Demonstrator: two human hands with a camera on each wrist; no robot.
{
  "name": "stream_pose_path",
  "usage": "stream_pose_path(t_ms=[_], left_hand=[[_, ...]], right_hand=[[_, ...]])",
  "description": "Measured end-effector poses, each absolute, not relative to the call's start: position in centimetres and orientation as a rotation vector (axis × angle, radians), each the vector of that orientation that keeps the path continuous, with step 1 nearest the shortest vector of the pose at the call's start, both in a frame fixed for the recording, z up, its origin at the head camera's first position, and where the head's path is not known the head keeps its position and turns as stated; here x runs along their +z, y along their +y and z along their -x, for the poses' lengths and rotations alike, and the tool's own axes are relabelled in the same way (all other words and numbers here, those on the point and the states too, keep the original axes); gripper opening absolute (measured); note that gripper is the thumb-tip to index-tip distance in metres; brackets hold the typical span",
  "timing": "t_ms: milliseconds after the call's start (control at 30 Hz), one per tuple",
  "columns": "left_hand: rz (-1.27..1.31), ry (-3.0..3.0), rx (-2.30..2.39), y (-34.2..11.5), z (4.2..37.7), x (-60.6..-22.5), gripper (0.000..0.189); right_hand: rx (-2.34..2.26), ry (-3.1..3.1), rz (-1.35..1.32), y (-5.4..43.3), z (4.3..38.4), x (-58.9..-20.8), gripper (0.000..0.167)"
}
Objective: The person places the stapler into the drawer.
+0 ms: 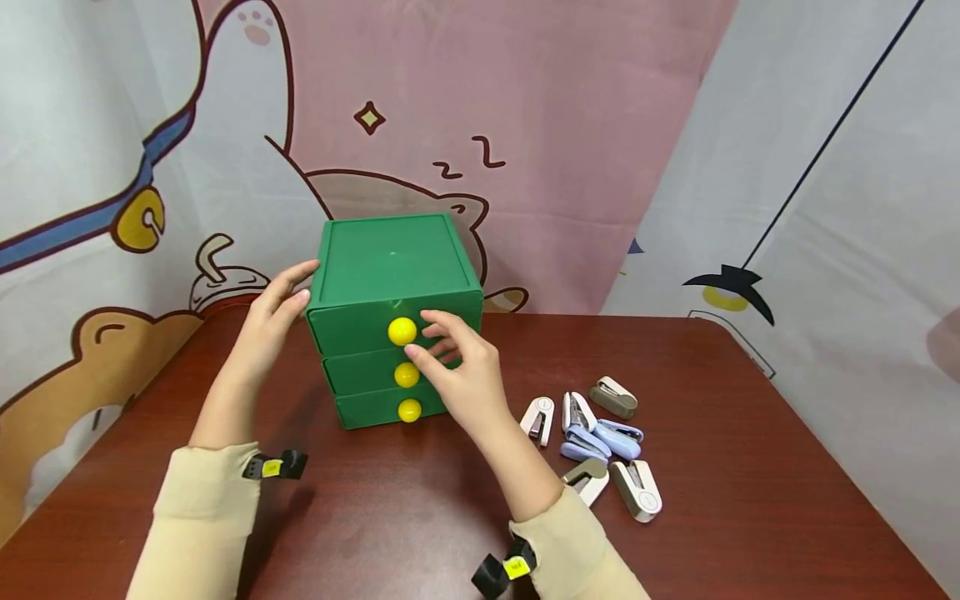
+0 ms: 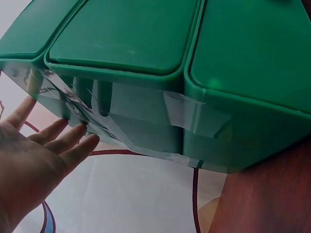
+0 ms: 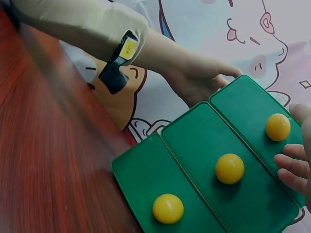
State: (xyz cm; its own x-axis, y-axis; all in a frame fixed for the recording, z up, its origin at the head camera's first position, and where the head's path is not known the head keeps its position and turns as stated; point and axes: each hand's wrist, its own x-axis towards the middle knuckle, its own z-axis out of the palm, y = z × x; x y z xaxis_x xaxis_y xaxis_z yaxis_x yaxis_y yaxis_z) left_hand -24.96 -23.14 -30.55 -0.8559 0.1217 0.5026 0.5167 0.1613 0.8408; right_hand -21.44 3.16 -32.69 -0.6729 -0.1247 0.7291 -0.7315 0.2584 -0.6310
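1. We find the left arm [image 1: 225, 408] reaching forward, slanting inward.
2. We record the left grip [image 1: 272, 321] with fingers [image 2: 80, 149] extended and parted.
3. We find the right arm [image 1: 528, 471] also reaching forward, slanting inward.
4. We note the right grip [image 1: 468, 375]: thumb [image 1: 426, 360] and forefinger [image 1: 444, 319] apart, remaining fingers [image 3: 291, 165] loosely bent.

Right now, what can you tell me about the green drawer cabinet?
The green drawer cabinet looks like glossy plastic: a flat, rimmed top over three stacked drawers, all closed, each with a round yellow knob. What looks like clear tape crosses one side. It stands upright on the reddish-brown table. The left hand is at its left side, the right hand before the upper drawers, gripping no knob; finger contact is unclear.
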Motion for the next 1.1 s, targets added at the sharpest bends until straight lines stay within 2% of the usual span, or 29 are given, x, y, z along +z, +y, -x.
stream_pose_path(t_ms=[467,767,1100], left_hand=[[0.621,-2.023,-1.894,-23.0,25.1,-30.9,0.043],[0.631,-1.951,-1.983,-22.6,25.1,-30.9,0.042],[0.634,-1.929,-1.984,-22.6,25.2,-31.1,0.042]], right_hand=[[1.539,-1.936,-0.708,0.6,22.0,-33.7,0.034],[1.488,-1.888,-0.753,1.0,21.9,-34.0,0.031],[1.386,-1.927,-0.828,2.3,20.0,-33.4,0.033]])
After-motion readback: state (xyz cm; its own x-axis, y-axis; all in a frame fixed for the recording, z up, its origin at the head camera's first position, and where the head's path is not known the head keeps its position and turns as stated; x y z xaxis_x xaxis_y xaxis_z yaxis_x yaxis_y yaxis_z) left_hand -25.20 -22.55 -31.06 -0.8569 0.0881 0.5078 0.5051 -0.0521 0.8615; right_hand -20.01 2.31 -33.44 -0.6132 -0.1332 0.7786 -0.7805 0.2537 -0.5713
